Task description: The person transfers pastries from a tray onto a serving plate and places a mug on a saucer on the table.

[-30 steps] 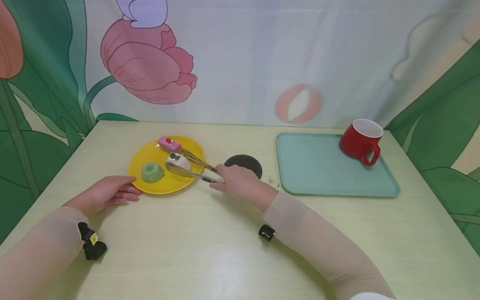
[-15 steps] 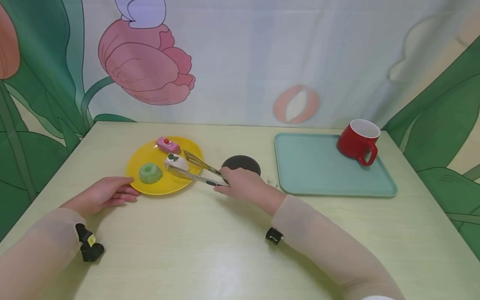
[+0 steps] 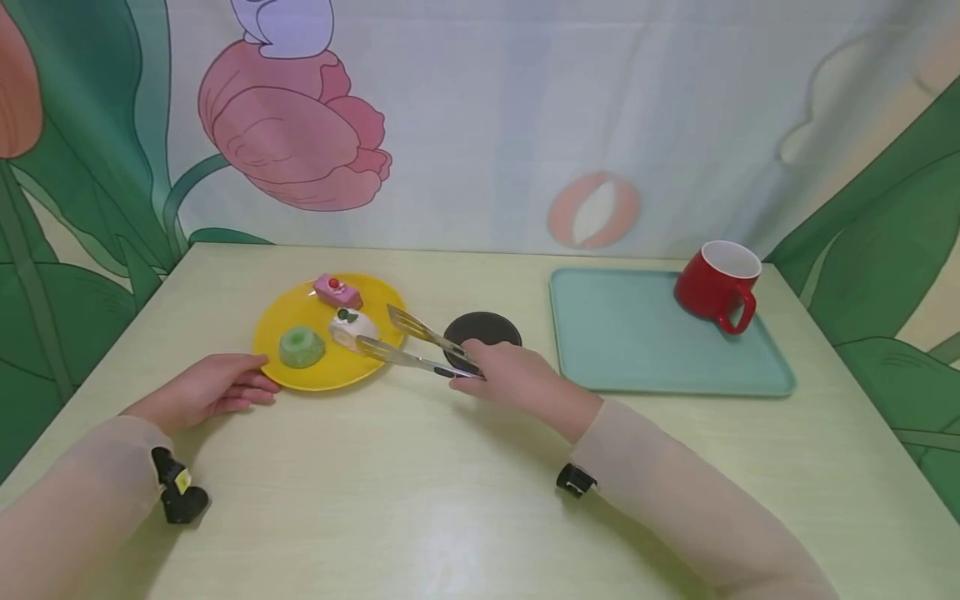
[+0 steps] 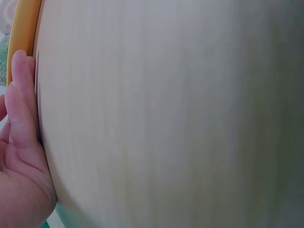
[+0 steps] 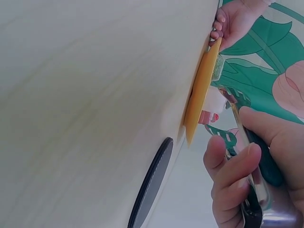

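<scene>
My right hand (image 3: 517, 379) grips metal tongs (image 3: 408, 360), whose two arms stand spread with nothing between the tips. They point left over the right side of a yellow plate (image 3: 360, 372). The lower tip overlaps a white dome-shaped cake (image 3: 354, 325) with a green topping. Behind it sits a pink cake slice (image 3: 337, 292) with a red berry on top, and a green ring-shaped cake (image 3: 302, 347) lies at the front left. My left hand (image 3: 213, 387) pinches the plate's left rim; the right wrist view shows its thumb and fingers around that edge (image 5: 203, 90).
Partly behind my right hand lies a round black coaster (image 3: 491, 327). A light blue-green tray (image 3: 637, 333) is on the right, with a red mug (image 3: 712, 287) tilted at its back right corner. A printed curtain (image 3: 480, 125) hangs along the table's far edge.
My right hand has drawn the tongs back to the right, and their tips have come away from around the white cake. The cakes stay on the plate; my left hand remains at its rim.
</scene>
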Action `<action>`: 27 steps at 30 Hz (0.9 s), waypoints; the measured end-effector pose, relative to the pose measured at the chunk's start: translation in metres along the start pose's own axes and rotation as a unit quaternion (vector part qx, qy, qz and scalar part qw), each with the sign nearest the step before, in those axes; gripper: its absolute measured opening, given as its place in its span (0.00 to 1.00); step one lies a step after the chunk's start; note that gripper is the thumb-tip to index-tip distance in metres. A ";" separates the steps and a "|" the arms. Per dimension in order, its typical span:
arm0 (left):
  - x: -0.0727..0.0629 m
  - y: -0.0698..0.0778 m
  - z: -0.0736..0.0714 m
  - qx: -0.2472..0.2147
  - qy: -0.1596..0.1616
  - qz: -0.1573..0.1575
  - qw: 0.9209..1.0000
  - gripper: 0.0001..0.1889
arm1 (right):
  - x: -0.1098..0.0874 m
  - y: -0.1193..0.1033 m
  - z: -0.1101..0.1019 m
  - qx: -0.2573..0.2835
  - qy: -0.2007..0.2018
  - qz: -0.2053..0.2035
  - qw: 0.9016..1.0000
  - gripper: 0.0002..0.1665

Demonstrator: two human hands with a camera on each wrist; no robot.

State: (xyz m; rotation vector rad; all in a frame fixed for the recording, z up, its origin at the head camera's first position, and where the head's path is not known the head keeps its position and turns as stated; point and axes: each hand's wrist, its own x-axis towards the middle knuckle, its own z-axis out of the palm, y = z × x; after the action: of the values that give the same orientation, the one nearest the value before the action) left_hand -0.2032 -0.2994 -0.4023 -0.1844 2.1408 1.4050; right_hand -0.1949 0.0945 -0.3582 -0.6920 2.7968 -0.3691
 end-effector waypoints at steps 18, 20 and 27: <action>0.000 0.001 -0.001 0.007 -0.001 0.001 1.000 0.29 | -0.021 0.020 -0.005 0.032 0.008 0.007 0.999 0.32; 0.000 0.001 -0.002 0.005 -0.002 0.001 1.000 0.29 | -0.023 0.022 -0.006 0.033 0.006 0.009 0.999 0.32; 0.000 0.000 -0.001 0.007 -0.002 0.002 1.000 0.29 | -0.030 0.028 -0.009 0.036 0.002 0.010 0.999 0.36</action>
State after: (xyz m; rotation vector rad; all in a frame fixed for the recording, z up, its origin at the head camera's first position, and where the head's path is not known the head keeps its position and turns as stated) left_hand -0.2031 -0.3003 -0.4021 -0.1711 2.1481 1.3913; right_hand -0.1834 0.1346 -0.3530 -0.6477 2.7767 -0.4651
